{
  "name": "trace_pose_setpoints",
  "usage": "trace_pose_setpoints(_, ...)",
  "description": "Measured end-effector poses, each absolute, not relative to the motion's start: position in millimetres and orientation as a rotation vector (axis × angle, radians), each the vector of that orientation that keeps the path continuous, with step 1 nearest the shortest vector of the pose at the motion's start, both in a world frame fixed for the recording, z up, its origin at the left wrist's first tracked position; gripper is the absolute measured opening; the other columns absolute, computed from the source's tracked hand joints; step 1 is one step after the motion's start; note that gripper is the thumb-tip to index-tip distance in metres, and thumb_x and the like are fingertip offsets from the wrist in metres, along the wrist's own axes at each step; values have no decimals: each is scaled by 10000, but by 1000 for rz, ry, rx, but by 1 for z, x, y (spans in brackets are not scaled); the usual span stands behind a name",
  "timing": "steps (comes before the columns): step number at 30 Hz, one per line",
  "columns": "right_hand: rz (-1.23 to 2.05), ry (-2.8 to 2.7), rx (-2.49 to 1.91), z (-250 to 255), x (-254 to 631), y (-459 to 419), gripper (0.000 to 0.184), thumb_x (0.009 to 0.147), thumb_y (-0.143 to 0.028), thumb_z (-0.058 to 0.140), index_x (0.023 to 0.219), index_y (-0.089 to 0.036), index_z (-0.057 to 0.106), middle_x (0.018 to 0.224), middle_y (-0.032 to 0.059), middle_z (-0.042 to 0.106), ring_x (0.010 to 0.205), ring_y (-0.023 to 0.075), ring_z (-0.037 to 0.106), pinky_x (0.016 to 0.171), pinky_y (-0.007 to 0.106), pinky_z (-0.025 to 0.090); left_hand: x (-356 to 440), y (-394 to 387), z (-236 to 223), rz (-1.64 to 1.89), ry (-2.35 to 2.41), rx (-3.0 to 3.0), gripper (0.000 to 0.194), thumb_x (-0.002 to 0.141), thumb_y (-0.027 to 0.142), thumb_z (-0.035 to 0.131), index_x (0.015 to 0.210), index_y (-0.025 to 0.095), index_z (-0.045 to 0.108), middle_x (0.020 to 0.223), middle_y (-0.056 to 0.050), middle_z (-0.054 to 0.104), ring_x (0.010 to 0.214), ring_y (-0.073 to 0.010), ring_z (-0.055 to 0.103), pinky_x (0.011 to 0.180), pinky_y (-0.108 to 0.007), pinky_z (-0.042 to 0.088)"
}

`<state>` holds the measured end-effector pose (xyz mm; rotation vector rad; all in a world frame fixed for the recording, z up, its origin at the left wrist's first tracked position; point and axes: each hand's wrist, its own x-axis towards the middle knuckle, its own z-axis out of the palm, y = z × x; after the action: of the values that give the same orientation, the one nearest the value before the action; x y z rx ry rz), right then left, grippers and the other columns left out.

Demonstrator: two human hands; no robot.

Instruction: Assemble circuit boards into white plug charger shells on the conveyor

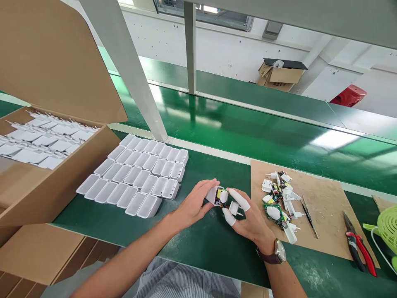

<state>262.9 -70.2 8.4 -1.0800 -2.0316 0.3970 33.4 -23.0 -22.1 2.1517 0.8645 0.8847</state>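
Observation:
My left hand (198,201) is closed around a white plastic housing (212,195) above the green bench. Between the finger and thumb of my right hand (245,213), both in white finger cots, is a circuit board (222,196) with a yellow part and a white blob. The board sits partly in the mouth of the housing. A white plug piece (235,207) with pins lies by my right fingers. Left of my hands stand rows of open white housings (133,178). To the right, several circuit boards (276,207) with white plug parts lie in a pile.
A brown board (328,215) carries the pile, tweezers (309,217) and red-and-black pliers (359,244). A green fan (387,227) stands at the right edge. An open carton (77,165) of white plug parts is at left. A metal post (130,70) rises behind the housings.

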Motion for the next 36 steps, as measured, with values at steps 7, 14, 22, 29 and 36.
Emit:
trace_pose_setpoints(7, 357, -2079, -1122, 2, 258, -67, 642, 940, -236, 643, 1520, -276, 371, 1251, 127, 620, 1149, 292, 619, 945, 506, 595, 36, -26, -23, 838, 847, 2133, 740, 921, 232, 704, 1548, 260, 312, 1469, -148, 532, 1352, -304, 533, 1115, -515, 492)
trace_pose_setpoints(14, 477, -1999, -1167, -1, 258, -65, 424, 997, -147, 500, 1395, -282, 555, 1389, 117, 559, 1310, 259, 562, 1076, 498, 542, 33, -21, -16, 933, 869, 1894, 352, 957, 164, 553, 1305, 213, 569, 1318, -121, 626, 1230, -255, 618, 1080, -469, 513)
trace_pose_setpoints(22, 419, -2131, -1145, -22, 251, -58, 561, 989, -159, 524, 1525, -298, 431, 1392, 116, 609, 1273, 260, 624, 1054, 447, 574, 34, -21, -13, 875, 864, 1492, 496, 1051, 403, 475, 1522, 269, 399, 1499, -86, 567, 1372, -247, 560, 1173, -458, 454)
trace_pose_setpoints(29, 328, -2097, -1163, -27, 245, -60, 573, 945, -128, 522, 1498, -262, 455, 1318, 138, 640, 1173, 269, 677, 964, 433, 622, 33, -31, -10, 840, 863, 1748, 724, 1049, 345, 500, 1638, 337, 79, 1654, -89, 356, 1518, -254, 371, 1253, -488, 328)
trace_pose_setpoints(36, 305, -2070, -1119, -27, 238, -58, 453, 901, -58, 527, 1325, -212, 581, 1243, 154, 641, 1102, 270, 666, 893, 427, 627, 35, -30, -16, 931, 739, 1821, 869, 1036, 354, 527, 1627, 319, -108, 1682, -159, 260, 1546, -289, 303, 1258, -570, 255)
